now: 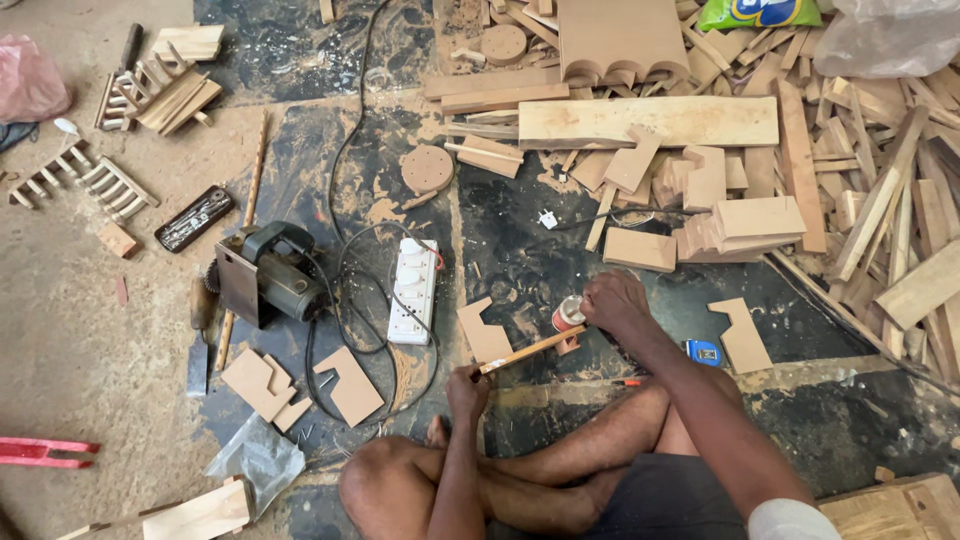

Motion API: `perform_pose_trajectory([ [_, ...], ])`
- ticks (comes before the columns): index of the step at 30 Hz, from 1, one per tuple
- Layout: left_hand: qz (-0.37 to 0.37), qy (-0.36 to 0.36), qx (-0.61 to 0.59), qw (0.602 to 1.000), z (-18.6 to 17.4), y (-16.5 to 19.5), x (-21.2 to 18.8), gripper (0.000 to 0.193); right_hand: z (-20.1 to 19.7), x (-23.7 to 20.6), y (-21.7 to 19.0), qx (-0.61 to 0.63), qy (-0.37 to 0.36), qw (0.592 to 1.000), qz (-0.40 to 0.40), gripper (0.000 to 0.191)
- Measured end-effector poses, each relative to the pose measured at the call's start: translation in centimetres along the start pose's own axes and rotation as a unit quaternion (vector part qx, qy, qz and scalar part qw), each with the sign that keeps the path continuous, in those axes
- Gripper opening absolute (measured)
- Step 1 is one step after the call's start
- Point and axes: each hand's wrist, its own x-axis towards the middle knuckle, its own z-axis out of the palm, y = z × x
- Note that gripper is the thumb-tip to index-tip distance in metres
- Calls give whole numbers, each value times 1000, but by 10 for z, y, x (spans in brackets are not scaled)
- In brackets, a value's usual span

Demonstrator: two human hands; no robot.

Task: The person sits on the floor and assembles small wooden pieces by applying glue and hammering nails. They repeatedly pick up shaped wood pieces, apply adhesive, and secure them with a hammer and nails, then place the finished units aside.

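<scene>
The power saw and white power strip lie left of the work, cables looped near the knee; a snagged cord could drag either. The left hand is closed around one end of the thin wooden strip. The right hand covers the other end beside a small red-and-white container, apparently pressing; grip unclear. A slip could tip the container or snap the strip.
</scene>
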Motion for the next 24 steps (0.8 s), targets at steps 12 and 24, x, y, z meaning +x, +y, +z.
perform_pose_trajectory([
  [12, -2, -4, 15, 1000, -2, 4, -2, 30, -33, -27, 25, 111, -64, 958, 256, 25],
  [24, 12, -31, 42, 999, 8, -22, -14, 27, -16, -92, 80, 413, 14, 845, 340, 32],
])
